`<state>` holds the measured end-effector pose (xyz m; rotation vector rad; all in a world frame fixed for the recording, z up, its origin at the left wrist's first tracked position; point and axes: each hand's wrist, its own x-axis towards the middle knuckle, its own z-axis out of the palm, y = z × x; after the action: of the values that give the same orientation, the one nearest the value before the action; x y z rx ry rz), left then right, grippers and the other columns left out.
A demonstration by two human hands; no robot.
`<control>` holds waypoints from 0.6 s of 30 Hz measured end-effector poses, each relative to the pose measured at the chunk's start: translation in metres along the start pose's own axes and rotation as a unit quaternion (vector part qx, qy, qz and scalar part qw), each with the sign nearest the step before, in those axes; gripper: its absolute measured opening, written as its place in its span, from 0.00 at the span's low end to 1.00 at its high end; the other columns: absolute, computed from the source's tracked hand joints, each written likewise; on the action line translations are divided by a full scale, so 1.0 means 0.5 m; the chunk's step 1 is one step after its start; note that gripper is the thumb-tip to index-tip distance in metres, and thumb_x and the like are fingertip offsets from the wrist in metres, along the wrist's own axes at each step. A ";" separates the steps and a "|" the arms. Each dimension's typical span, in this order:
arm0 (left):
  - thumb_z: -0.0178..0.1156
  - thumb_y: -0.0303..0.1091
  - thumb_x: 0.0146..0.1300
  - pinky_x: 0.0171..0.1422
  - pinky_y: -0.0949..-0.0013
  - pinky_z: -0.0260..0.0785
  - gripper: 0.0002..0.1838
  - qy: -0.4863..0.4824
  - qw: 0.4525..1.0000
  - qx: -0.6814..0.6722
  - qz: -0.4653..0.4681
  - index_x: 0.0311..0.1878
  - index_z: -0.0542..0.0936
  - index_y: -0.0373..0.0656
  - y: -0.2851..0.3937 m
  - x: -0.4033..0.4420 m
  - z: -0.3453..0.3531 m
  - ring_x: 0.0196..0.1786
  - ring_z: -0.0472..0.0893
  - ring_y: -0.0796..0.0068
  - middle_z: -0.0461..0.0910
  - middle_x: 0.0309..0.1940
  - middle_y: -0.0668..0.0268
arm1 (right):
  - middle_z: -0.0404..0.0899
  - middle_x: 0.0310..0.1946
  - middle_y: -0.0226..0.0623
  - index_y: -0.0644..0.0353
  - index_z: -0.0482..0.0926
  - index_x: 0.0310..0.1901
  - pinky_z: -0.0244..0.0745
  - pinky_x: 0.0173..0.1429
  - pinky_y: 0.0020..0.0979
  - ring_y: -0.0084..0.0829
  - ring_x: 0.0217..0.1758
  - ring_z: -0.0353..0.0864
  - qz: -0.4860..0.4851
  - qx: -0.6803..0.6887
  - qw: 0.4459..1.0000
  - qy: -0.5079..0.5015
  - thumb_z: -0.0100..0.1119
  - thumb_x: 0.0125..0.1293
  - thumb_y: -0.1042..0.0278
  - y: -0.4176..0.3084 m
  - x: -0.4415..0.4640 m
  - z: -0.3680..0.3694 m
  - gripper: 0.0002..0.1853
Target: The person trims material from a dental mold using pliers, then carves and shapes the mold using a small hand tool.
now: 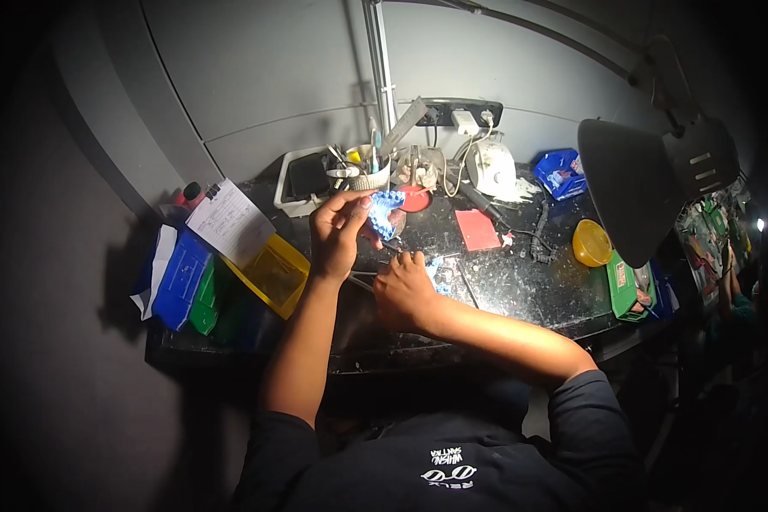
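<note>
With our left hand (337, 235) we grip a blue model (386, 213) between the thumb and the fingers, and we hold it raised over the black table (350, 334). Its toothed edge looks like a dental arch. Our right hand (404, 292) is just below it and to its right, with the fingers curled inward. A thin dark tip shows near these fingers — we cannot tell if we grip it.

Just beside the right hand, partly hidden by it, a blue piece (439, 277) lies on the table. Beyond the right hand, to the right, we see a red sheet (478, 230), and behind it a dark handpiece (485, 204). Beyond the left hand there are a red disc (416, 200), a pot (369, 182) full of tools and a white tray (289, 205).

To the left of our left hand, a written paper (229, 222) rests against a yellow bin (275, 286), and next to this are a green bin (204, 305) and a blue bin (179, 277). Well apart from our right hand, on its right side, are a yellow bowl (591, 244) and a green box (624, 288) — both under the lamp (619, 171).
</note>
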<state>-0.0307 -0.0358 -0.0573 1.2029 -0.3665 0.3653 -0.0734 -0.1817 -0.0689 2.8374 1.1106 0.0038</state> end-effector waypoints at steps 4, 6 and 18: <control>0.60 0.30 0.76 0.27 0.72 0.76 0.11 0.002 1.000 -0.002 0.000 0.52 0.84 0.32 -0.002 -0.002 -0.001 0.27 0.81 0.78 0.82 0.33 0.65 | 0.83 0.38 0.44 0.57 0.86 0.39 0.66 0.49 0.44 0.40 0.48 0.77 -0.007 -0.065 0.985 0.160 0.60 0.63 0.57 0.012 -0.003 0.034 0.14; 0.60 0.30 0.76 0.26 0.72 0.75 0.11 0.006 1.000 0.004 -0.004 0.51 0.84 0.32 -0.008 -0.003 -0.007 0.27 0.81 0.78 0.82 0.32 0.65 | 0.82 0.38 0.42 0.57 0.85 0.39 0.67 0.49 0.42 0.39 0.47 0.77 0.004 -0.061 0.975 0.213 0.58 0.65 0.58 0.035 0.010 0.071 0.12; 0.37 0.66 0.80 0.17 0.71 0.66 0.35 -0.004 0.950 -0.240 -0.201 0.45 0.79 0.41 -0.016 -0.009 -0.008 0.19 0.77 0.67 0.77 0.20 0.58 | 0.84 0.46 0.49 0.67 0.77 0.57 0.77 0.54 0.36 0.40 0.46 0.85 0.089 0.439 0.894 0.017 0.65 0.70 0.71 0.199 -0.286 -0.054 0.17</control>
<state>-0.0308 -0.0347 -0.0673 0.7711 -0.1915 -0.0844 -0.1117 -0.3489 -0.0288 3.7218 1.0280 -0.5850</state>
